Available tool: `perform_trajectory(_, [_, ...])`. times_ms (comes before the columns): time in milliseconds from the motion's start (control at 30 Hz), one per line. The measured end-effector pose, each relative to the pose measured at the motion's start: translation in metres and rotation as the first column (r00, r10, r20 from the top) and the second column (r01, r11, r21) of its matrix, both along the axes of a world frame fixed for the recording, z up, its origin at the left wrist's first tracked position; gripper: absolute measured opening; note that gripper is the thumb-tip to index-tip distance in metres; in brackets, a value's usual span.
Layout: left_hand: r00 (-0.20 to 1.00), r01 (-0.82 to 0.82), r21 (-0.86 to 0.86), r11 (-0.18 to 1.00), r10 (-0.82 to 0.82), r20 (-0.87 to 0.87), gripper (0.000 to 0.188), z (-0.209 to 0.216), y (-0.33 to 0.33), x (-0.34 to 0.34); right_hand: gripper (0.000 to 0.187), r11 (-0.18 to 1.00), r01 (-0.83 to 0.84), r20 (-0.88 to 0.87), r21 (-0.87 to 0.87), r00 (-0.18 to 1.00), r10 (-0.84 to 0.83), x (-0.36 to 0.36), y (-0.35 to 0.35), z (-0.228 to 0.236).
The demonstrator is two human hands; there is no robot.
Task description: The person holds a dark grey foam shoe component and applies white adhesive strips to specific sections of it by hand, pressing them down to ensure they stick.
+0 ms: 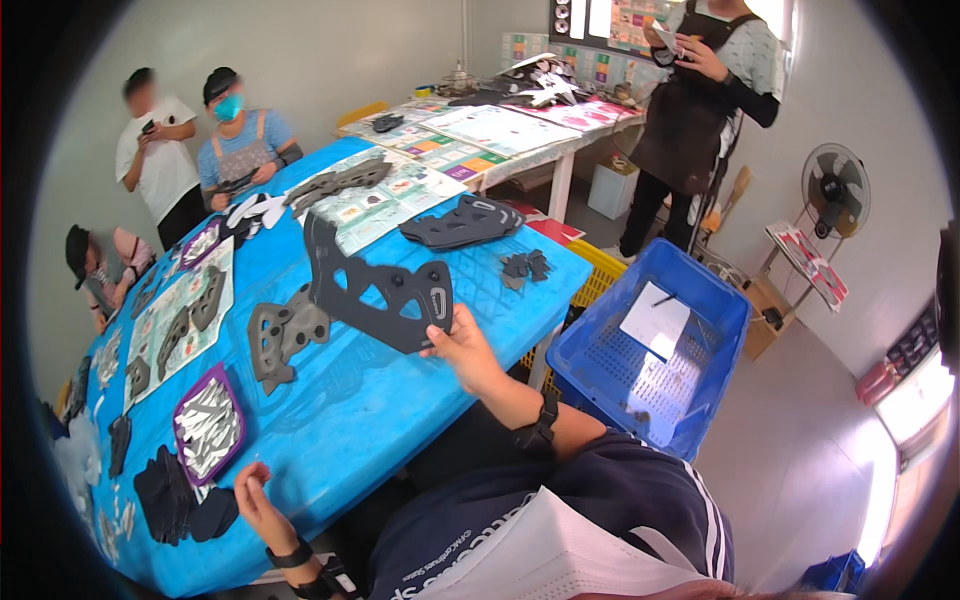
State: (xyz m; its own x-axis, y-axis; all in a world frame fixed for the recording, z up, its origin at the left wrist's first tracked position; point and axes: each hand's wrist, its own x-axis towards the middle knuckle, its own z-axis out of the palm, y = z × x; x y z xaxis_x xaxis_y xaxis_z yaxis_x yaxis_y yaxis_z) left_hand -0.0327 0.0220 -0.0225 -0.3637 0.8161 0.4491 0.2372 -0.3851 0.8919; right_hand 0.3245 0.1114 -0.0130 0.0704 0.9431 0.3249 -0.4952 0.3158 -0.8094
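Raised over the blue-covered table [360,450], a dark grey shoe upper piece [375,290] with cut-out holes and a small pale loop mark is pinched at its right end by my right hand [463,350]. My left hand [262,508] hovers by the near table edge, fingers loosely bent and apart, holding nothing that I can see. Closest to it are a purple-rimmed basket [240,420] of silvery strips, and dark rounded pieces [213,514] next to a dark stack [165,495]. Brownish-grey cut-out pieces [290,335] lie left of the held piece.
A stack of dark uppers [462,222] and small dark scraps [524,268] lie toward the table's right end. A blue crate [735,340] with paper inside stands to my right, near a fan [838,190]. A person in an apron [690,120] stands beyond; others are across the table.
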Motion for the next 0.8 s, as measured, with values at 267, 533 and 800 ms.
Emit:
perform_trajectory(267, [0.674, 0.646, 0.038, 0.762, -0.547, -0.497, 0.073, 0.047, -0.012, 0.113, 0.03, 0.991, -0.059, -0.321, 0.119, 0.942, 0.095, -0.099, -0.054, 0.033])
perform_trajectory(533, [0.739, 0.411, 0.478, 0.777, 0.023, -0.673, 0.019, 0.035, -0.022, 0.076, 0.026, 0.981, -0.02, -0.347, 0.192, 0.934, 0.087, -0.094, -0.052, 0.025])
perform_trajectory(800, [0.571, 0.656, 0.015, 0.755, -0.483, -0.664, 0.034, 0.045, -0.024, 0.093, 0.022, 0.986, -0.11, -0.293, 0.124, 0.945, 0.142, -0.115, -0.052, 0.014])
